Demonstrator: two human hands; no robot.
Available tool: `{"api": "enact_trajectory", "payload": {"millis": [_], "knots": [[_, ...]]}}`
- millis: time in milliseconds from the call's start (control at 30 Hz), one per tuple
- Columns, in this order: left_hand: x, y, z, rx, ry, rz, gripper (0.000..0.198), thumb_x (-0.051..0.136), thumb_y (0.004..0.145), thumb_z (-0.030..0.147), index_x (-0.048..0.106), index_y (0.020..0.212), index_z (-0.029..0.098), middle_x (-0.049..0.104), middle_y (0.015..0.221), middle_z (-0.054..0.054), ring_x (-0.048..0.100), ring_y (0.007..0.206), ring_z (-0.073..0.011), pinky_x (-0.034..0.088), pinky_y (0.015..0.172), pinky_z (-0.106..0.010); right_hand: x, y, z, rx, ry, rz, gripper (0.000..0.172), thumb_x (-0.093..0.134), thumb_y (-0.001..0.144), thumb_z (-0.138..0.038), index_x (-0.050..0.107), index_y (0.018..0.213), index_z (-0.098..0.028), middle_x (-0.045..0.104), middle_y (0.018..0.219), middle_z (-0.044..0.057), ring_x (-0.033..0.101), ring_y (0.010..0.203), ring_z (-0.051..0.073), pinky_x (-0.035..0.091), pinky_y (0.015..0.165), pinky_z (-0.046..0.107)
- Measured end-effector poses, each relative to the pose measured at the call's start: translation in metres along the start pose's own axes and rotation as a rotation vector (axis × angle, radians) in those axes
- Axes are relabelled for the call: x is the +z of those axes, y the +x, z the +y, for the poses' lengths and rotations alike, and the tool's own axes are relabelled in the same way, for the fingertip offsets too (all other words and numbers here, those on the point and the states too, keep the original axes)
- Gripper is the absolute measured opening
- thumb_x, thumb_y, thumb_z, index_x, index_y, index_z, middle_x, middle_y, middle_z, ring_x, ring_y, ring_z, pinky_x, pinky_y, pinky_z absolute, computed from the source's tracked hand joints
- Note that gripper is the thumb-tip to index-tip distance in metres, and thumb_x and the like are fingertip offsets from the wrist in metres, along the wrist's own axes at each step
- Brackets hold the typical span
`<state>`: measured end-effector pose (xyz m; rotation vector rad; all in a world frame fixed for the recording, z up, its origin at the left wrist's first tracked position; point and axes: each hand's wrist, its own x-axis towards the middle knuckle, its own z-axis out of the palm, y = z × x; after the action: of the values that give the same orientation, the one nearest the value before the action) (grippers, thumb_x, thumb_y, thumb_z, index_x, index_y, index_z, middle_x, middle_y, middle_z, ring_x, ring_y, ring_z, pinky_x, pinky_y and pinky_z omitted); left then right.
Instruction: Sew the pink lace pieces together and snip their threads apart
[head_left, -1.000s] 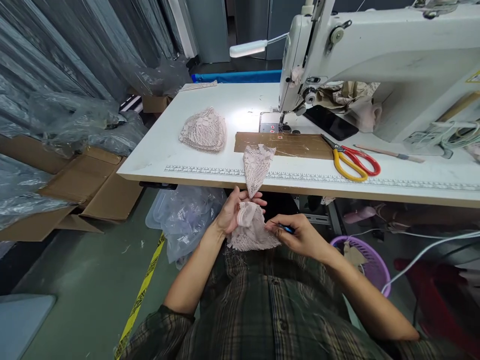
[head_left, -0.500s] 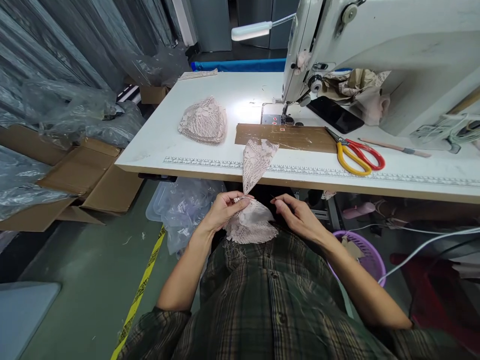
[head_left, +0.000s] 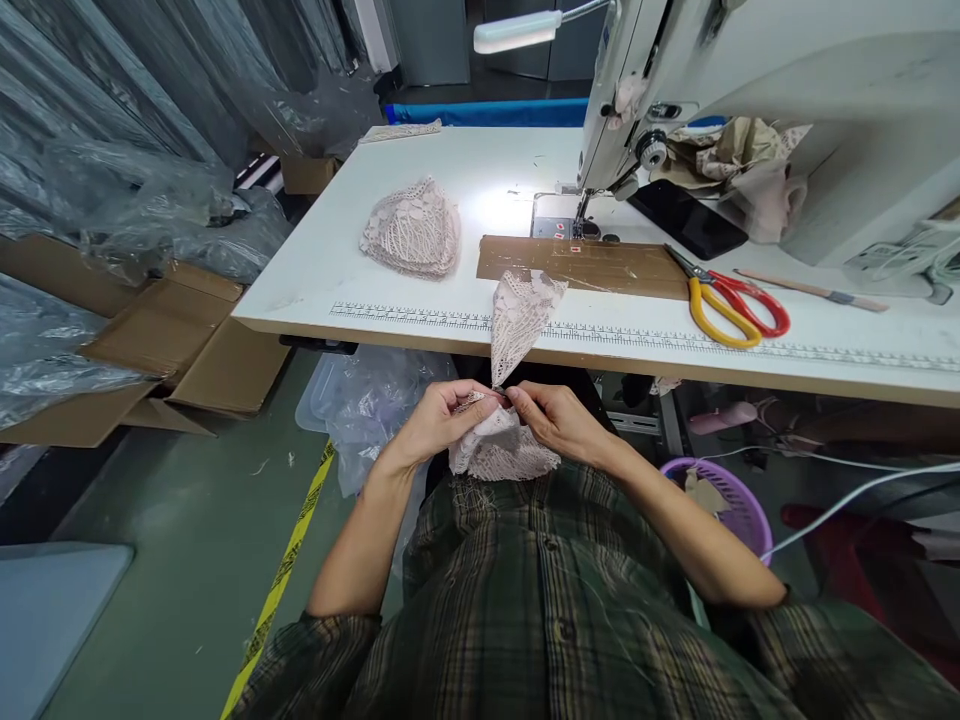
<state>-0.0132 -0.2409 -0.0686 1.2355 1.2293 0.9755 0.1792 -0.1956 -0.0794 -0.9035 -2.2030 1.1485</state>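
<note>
Pale pink lace (head_left: 510, 455) hangs in front of my lap, gathered at its upper edge. My left hand (head_left: 446, 425) is closed in a pinch on that edge. Close against it, my right hand (head_left: 559, 420) is also closed, its thumb and fingertips meeting the lace near a small dark thin thing too small to name. A pointed lace piece (head_left: 525, 315) runs up from the fingertips and lies over the table's front edge. Beyond it, a stack of lace pieces (head_left: 412, 232) rests on the white table (head_left: 315, 265).
A sewing machine (head_left: 615, 110) stands at the back right. Scissors (head_left: 727, 305) lie by a brown strip (head_left: 592, 268), with a black phone (head_left: 686, 218) and a thin stick (head_left: 814, 290) nearby. Under the table is a purple basket (head_left: 750, 510); an open carton (head_left: 165, 330) sits left.
My right hand has moved left and now meets the lace beside my left hand; before, it was apart with a thin thing in its fingertips. The view has shifted slightly.
</note>
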Motion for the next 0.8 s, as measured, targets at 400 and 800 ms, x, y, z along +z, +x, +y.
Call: {"api": "enact_trajectory", "payload": {"millis": [400,800], "knots": [[-0.001,-0.004,-0.001,-0.046,-0.103,-0.005,0.032,0.076,0.074,0.043,0.077,0.086,0.013,0.073,0.079,-0.008,0.060,0.066,-0.0145,0.043,0.059,-0.021,0.011,0.001,0.004,0.071,0.056,0.104,0.044,0.035,0.099,-0.049,0.062,0.082,-0.019,0.062,0.071,0.002,0.053,0.066,0.015,0.037,0.063,0.026],[0.003,-0.004,-0.005,-0.116,-0.167,-0.008,0.033,0.077,0.073,0.044,0.072,0.080,0.011,0.065,0.068,-0.003,0.053,0.058,-0.0099,0.039,0.053,-0.019,0.024,-0.014,0.009,0.096,0.245,0.041,0.031,0.051,0.092,-0.051,0.050,0.085,-0.021,0.045,0.069,-0.005,0.037,0.059,0.011,0.031,0.056,0.024]]}}
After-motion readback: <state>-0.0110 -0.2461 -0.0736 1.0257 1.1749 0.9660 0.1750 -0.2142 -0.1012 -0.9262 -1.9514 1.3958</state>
